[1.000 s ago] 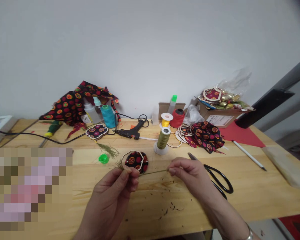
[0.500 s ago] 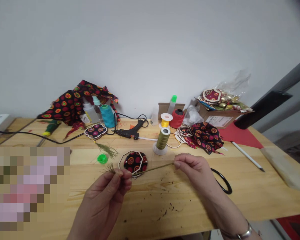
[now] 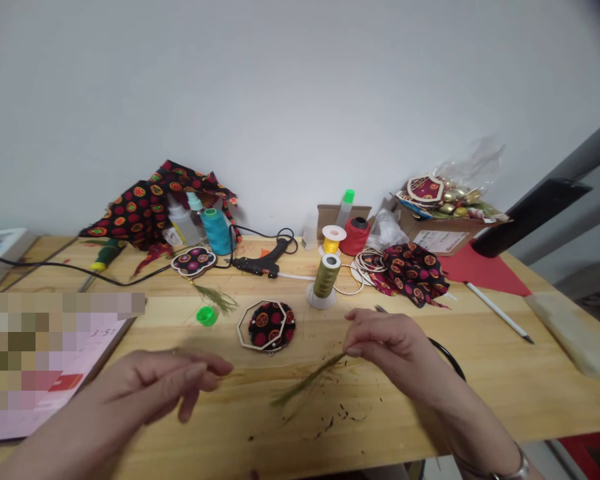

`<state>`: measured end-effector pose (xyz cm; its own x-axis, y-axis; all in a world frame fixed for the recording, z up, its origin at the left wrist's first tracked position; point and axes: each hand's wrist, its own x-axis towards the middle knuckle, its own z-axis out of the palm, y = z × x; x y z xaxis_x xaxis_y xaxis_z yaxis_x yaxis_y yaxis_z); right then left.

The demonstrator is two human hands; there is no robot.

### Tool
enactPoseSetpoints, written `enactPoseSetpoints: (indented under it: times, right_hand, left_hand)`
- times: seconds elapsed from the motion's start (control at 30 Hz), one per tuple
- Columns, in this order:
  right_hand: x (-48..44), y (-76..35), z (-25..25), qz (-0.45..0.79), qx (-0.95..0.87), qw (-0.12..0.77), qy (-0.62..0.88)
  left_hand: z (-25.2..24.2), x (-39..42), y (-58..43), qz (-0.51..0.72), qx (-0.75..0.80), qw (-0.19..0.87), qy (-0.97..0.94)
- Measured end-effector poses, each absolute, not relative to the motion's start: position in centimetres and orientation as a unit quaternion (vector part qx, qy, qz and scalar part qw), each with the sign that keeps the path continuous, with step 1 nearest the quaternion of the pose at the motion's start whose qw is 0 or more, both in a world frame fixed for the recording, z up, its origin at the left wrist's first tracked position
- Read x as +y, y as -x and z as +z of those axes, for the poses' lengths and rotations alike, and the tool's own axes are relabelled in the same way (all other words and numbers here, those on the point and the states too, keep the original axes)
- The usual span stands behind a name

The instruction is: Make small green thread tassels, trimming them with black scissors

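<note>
Two hands were over the bench [image 3: 530,373]. My right hand [image 3: 385,343] had its grip pinched on one end of the olive thread bundle [image 3: 307,383]. My left hand [image 3: 165,377] was blurred at nine o'clock from that bundle, its grip loosely spread and holding nothing.

The bundle slanted from the pinch toward seven o'clock. I could not tell whether its frayed free end hung just above the wood or brushed it. By my reading the strand was held at one end only, with the other end loose. Working it further would call for a second, light pinch near that free end, since the fibres splay there.

By count, four spools stood from ten to twelve o'clock of my right hand:
- the teal spool [image 3: 216,231]
- the yellow spool [image 3: 333,239]
- the red spool [image 3: 356,235]
- the olive spool [image 3: 327,277], nearest to me

One second thread bundle [image 3: 215,298] lay at ten o'clock, just beside one green cap [image 3: 207,315]. One framed fabric disc [image 3: 267,325] lay between the cap and my right hand. One glue gun [image 3: 263,265] lay behind it. One pair of scissors [image 3: 447,360] lay at three o'clock, mostly hidden by my wrist. One white pencil [image 3: 497,310] lay at two o'clock.
</note>
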<state>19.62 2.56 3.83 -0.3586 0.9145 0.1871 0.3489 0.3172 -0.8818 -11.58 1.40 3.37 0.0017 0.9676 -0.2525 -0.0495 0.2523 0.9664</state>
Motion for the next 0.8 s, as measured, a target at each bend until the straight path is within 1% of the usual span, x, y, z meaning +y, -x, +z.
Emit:
enactPoseSetpoints:
  times: [0.03,0.07,0.1,0.13,0.2,0.23,0.3,0.43,0.63,0.8]
  right_hand:
    - [2.5,-19.5,3.9,0.378,-0.739,0.354,0.43]
    - [2.5,-19.3,4.0,0.366,-0.753,0.345,0.425]
    - [2.5,-19.1,4.1,0.354,-0.766,0.336,0.418]
    - [2.4,-19.0,4.3,0.34,-0.781,0.328,0.409]
    - [2.4,-18.7,4.8,0.313,-0.809,0.314,0.386]
    - [2.4,-18.6,5.0,0.3,-0.821,0.312,0.372]
    - [2.4,-18.5,5.2,0.272,-0.84,0.309,0.354]
    - [2.4,-18.4,5.2,0.24,-0.861,0.289,0.343]
    - [2.4,-18.0,4.5,0.221,-0.87,0.271,0.347]
    - [2.4,-17.9,3.9,0.207,-0.871,0.256,0.365]
  left_hand:
    - [4.0,1.9,11.4,0.412,0.573,0.506,-0.497]
    - [4.5,2.3,10.7,0.411,0.583,0.443,-0.543]
    - [5.0,2.6,9.7,0.416,0.581,0.402,-0.573]
    - [5.3,2.7,8.4,0.416,0.561,0.389,-0.6]
    - [5.5,2.6,5.3,0.433,0.494,0.403,-0.637]
    - [5.4,2.5,3.8,0.389,0.484,0.448,-0.643]
    - [5.1,2.1,1.3,0.346,0.455,0.513,-0.64]
    - [4.0,1.4,-0.5,0.304,0.405,0.583,-0.635]
    - [2.9,1.2,0.0,0.257,0.451,0.585,-0.624]
    - [2.3,0.9,0.0,0.26,0.495,0.612,-0.559]
